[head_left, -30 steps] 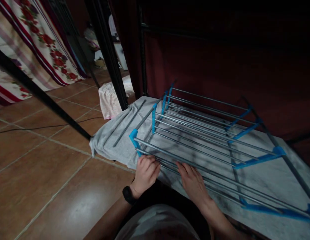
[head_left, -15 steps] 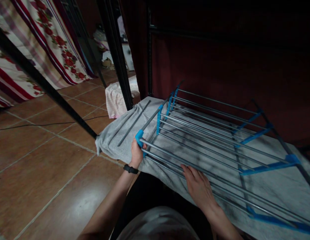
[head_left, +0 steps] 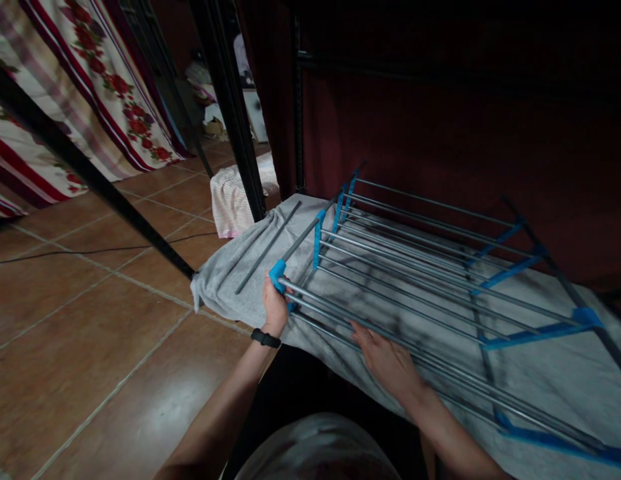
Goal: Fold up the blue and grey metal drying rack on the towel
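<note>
A drying rack [head_left: 405,280] of thin grey metal tubes and blue plastic joints lies across a grey blanket. My left hand [head_left: 277,303], with a black band on its wrist, is closed around the blue corner joint [head_left: 277,275] at the rack's near left end. Its thumb side touches the tubes by the joint. My right hand [head_left: 385,360] rests against the near front tubes, fingers stretched out along them and its thumb hidden. To the left of the rack, a loose grey rod [head_left: 267,248] lies on the blanket.
The grey blanket [head_left: 230,297] covers a low platform with black metal posts [head_left: 235,113] around it. A dark red curtain [head_left: 440,147] hangs behind. On the left are a tiled floor [head_left: 90,320], a black cable [head_left: 105,250] and a floral curtain [head_left: 115,93].
My right hand has shifted left and slightly up along the front tubes. One near tube has moved up, closer to the front one. My left hand stays on the corner joint.
</note>
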`<action>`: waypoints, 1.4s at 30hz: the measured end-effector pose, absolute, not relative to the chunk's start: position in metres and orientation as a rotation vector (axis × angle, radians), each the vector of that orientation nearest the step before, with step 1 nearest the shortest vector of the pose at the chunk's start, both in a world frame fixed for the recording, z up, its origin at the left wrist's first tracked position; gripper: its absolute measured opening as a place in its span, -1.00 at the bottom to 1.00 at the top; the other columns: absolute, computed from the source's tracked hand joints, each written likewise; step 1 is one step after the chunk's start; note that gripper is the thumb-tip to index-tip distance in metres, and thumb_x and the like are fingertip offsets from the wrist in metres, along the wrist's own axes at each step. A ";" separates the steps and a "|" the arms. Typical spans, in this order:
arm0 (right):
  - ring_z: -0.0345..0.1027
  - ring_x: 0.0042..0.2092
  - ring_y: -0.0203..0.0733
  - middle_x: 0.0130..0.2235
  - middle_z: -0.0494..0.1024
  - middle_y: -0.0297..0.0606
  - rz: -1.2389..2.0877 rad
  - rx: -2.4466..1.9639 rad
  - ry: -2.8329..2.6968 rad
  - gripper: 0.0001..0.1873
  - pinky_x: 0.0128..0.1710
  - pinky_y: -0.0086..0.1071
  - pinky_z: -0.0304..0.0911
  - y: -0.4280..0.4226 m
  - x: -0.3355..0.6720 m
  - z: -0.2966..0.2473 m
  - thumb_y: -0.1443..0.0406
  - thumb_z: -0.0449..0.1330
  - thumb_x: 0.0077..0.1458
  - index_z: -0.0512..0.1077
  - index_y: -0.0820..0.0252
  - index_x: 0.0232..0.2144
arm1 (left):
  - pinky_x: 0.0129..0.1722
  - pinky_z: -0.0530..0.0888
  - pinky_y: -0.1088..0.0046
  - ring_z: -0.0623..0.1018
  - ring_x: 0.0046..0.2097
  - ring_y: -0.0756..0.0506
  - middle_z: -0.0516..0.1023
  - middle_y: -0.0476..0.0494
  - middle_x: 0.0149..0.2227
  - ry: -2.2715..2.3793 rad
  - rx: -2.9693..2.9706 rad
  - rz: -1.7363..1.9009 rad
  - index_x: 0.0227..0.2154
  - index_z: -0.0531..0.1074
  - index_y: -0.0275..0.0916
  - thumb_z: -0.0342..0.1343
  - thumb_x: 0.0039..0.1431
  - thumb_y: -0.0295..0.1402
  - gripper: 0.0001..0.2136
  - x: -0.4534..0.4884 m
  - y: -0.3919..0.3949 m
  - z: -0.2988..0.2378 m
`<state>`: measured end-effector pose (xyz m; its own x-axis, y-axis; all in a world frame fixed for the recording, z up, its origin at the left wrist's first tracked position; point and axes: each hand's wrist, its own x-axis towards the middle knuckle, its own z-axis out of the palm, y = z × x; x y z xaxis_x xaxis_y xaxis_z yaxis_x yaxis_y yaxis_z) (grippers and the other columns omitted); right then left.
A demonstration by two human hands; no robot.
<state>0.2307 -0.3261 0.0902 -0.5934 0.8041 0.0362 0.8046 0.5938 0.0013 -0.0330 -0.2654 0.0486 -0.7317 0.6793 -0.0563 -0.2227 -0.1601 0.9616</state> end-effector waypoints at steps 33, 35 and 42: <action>0.57 -0.10 -0.21 0.11 0.57 -0.12 0.011 -1.412 -2.786 -0.53 -0.13 -0.38 0.36 -0.320 0.234 0.098 0.26 -0.14 0.48 0.32 0.06 0.30 | -0.59 0.25 0.46 0.24 -0.62 0.00 0.21 -0.08 -0.73 1.378 0.890 1.661 -0.75 0.27 -0.17 -0.29 0.33 0.17 -0.31 -0.035 -0.276 0.064; 0.57 -0.11 -0.21 0.10 0.57 -0.13 0.022 -1.414 -2.793 -0.53 -0.13 -0.38 0.36 -0.319 0.234 0.100 0.26 -0.14 0.48 0.31 0.05 0.30 | -0.59 0.24 0.46 0.23 -0.62 0.00 0.20 -0.07 -0.73 1.380 0.885 1.666 -0.75 0.26 -0.17 -0.28 0.33 0.17 -0.32 -0.034 -0.276 0.067; 0.57 -0.14 -0.20 0.09 0.57 -0.12 0.059 -1.383 -2.807 -0.53 -0.14 -0.35 0.38 -0.318 0.234 0.097 0.27 -0.13 0.47 0.31 0.07 0.31 | -0.54 0.28 0.42 0.28 -0.59 -0.02 0.25 -0.13 -0.70 1.482 0.937 1.640 -0.76 0.29 -0.17 -0.33 0.36 0.16 -0.29 -0.033 -0.279 0.071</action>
<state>0.2338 -0.3177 0.0974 -0.6095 0.7928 -0.0060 0.7923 0.6088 -0.0390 -0.0328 -0.2794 0.0714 -0.4734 0.8796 0.0468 -0.0425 -0.0759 0.9962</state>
